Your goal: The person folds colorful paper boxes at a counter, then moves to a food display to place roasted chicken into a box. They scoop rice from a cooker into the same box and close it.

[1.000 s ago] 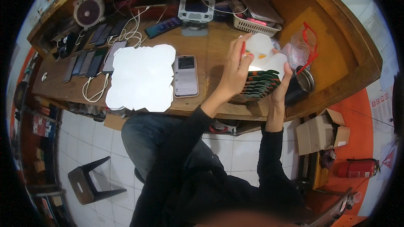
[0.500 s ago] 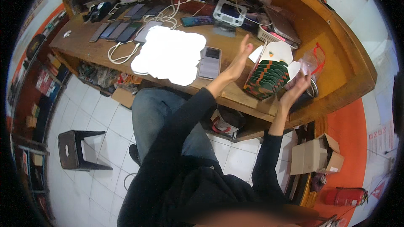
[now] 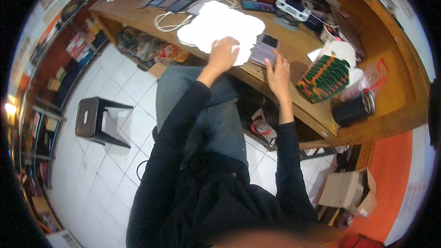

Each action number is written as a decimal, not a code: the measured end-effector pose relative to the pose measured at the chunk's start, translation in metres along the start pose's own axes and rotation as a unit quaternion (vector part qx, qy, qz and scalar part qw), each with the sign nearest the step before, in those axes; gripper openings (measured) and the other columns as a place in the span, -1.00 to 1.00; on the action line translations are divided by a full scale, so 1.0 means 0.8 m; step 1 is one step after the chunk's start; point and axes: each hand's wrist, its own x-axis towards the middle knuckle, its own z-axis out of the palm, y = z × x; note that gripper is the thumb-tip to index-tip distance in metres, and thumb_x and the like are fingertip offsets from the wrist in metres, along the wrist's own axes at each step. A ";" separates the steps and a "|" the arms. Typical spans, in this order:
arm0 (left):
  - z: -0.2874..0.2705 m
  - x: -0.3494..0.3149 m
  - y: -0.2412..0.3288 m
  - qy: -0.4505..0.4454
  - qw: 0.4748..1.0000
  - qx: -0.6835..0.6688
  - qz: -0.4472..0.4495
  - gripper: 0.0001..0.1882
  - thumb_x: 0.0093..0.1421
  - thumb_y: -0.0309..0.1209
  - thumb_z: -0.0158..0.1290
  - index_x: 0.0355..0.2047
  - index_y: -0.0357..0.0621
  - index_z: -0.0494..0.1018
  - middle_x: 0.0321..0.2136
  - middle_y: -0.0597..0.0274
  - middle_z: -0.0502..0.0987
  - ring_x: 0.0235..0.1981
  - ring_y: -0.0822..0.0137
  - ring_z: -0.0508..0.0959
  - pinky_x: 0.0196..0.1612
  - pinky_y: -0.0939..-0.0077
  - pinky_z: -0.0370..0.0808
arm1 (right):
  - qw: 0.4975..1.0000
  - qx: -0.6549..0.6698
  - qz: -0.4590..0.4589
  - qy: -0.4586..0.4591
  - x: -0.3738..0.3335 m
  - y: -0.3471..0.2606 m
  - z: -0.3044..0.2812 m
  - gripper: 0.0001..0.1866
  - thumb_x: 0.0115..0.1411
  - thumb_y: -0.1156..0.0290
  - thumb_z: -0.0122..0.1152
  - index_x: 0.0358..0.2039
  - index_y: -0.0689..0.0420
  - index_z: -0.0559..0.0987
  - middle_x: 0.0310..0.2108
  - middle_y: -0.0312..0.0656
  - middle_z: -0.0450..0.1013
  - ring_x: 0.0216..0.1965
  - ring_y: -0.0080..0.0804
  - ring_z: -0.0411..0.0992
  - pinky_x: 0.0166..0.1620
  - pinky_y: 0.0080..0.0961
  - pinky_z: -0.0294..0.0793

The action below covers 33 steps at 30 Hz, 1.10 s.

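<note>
Since half a second ago, both hands have moved left, away from a nested stack of green-and-orange patterned card cartons with white insides (image 3: 325,79), and the whole view has swung. The person's left hand (image 3: 223,56), upper centre of the frame, lies at the near edge of a flat, scallop-edged white card pile (image 3: 220,24); its fingers are bent, but whether they pinch a sheet cannot be told. The card looks light and thin, stiff enough to stay flat yet easily creased, and probably slick. The best hold would be at a near edge, thumb on one face and fingertips on the other, away from the lobes. The right hand (image 3: 279,76), just right of centre, has its fingers spread at the corner of a pale-framed smartphone with a lit screen (image 3: 265,49); contact is unclear. Further right on the brown wooden desk (image 3: 297,49) stand the cartons, probably light and crushable, then a dark cylindrical container (image 3: 349,111) and a clear plastic bag with red trim (image 3: 374,81). A row of dark phones (image 3: 171,1) lies upper left.
</note>
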 end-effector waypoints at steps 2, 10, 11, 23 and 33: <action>0.005 -0.012 -0.002 0.009 0.997 0.070 0.032 -0.70 0.27 -0.24 -0.06 -0.01 0.07 0.42 -0.01 0.27 0.47 0.11 0.18 0.41 0.21 -0.11 0.16 | 0.999 -0.043 0.015 -0.030 0.001 0.003 0.006 -0.39 0.32 0.04 -0.02 0.24 0.18 0.26 0.11 0.19 0.31 0.15 0.12 0.27 0.24 -0.07 0.16; 0.009 -0.027 0.007 0.026 0.994 0.107 0.019 -0.65 0.33 -0.21 -0.13 0.06 0.03 0.41 0.08 0.20 0.46 0.24 0.13 0.32 0.29 -0.15 0.05 | 0.994 -0.066 0.040 -0.082 -0.005 0.006 0.006 -0.15 0.30 -0.17 -0.09 0.34 0.24 0.07 0.26 0.29 0.15 0.33 0.15 0.08 0.37 -0.07 -0.04; 0.008 -0.028 0.007 0.003 0.993 0.117 0.016 -0.59 0.35 -0.17 -0.18 0.12 -0.02 0.37 0.15 0.16 0.42 0.29 0.12 0.26 0.32 -0.15 0.01 | 0.993 -0.069 0.037 -0.085 -0.005 0.007 0.006 -0.14 0.30 -0.20 -0.12 0.34 0.24 0.06 0.27 0.29 0.14 0.33 0.14 0.06 0.37 -0.07 -0.05; 0.013 -0.032 0.006 0.015 0.990 0.138 0.011 -0.56 0.33 -0.17 -0.14 0.13 -0.09 0.31 0.09 0.20 0.46 0.26 0.16 0.31 0.24 -0.10 0.11 | 0.995 -0.021 0.048 -0.081 -0.006 0.007 -0.005 -0.13 0.28 -0.20 -0.08 0.33 0.27 0.09 0.27 0.23 0.15 0.33 0.10 0.09 0.36 -0.06 -0.03; -0.024 -0.007 -0.014 -0.006 0.994 0.059 0.089 -0.79 0.27 -0.22 -0.06 -0.21 0.06 0.51 -0.22 0.20 0.50 -0.11 0.15 0.49 -0.06 0.08 0.31 | 0.993 0.005 0.071 -0.089 -0.007 0.002 -0.014 -0.19 0.34 -0.09 -0.09 0.33 0.30 0.09 0.32 0.18 0.10 0.34 0.09 0.08 0.35 -0.20 0.02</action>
